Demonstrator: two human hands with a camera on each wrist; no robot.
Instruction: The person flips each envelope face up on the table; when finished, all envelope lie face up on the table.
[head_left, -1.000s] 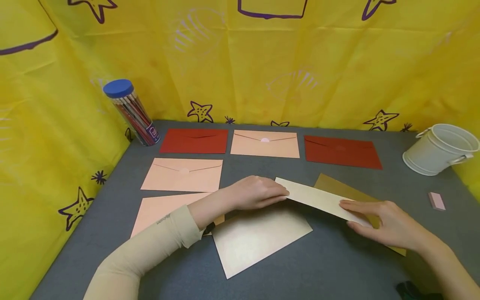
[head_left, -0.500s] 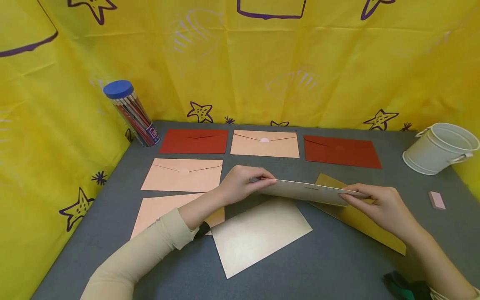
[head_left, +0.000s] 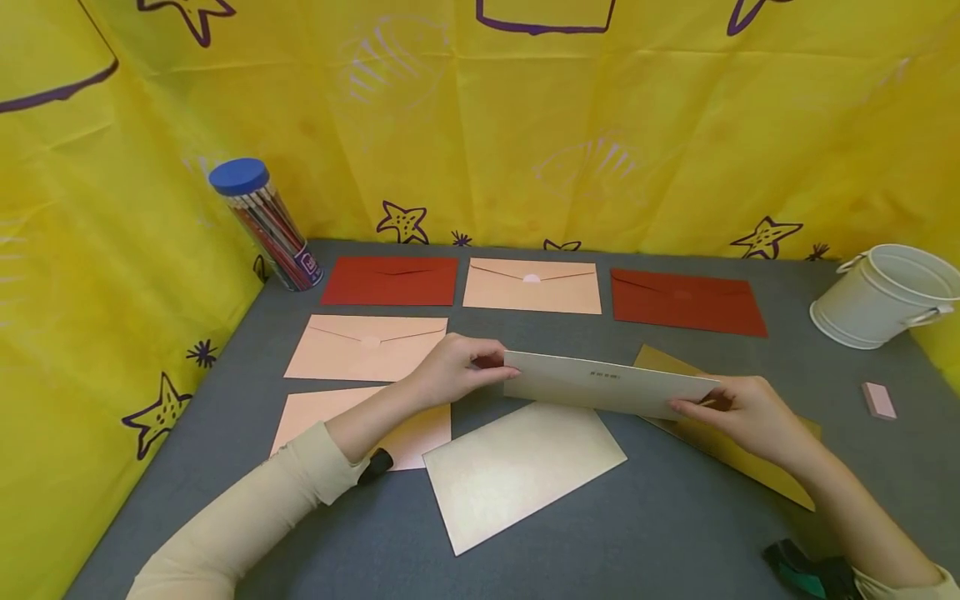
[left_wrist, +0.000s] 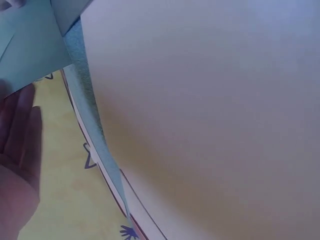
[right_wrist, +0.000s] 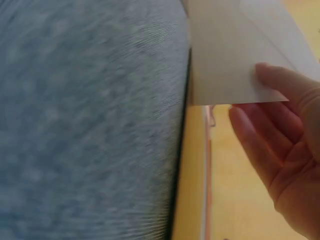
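Head: left hand (head_left: 461,367) and right hand (head_left: 750,410) pinch opposite ends of a pale cream rectangular paper envelope (head_left: 577,385), right of centre, small dark print (head_left: 604,375) visible. Left wrist: envelope upper left; big pale surface (left_wrist: 205,110) fills right. Right wrist: envelope upper right, showing diagonal flap line (right_wrist: 270,36) the head view lacks.
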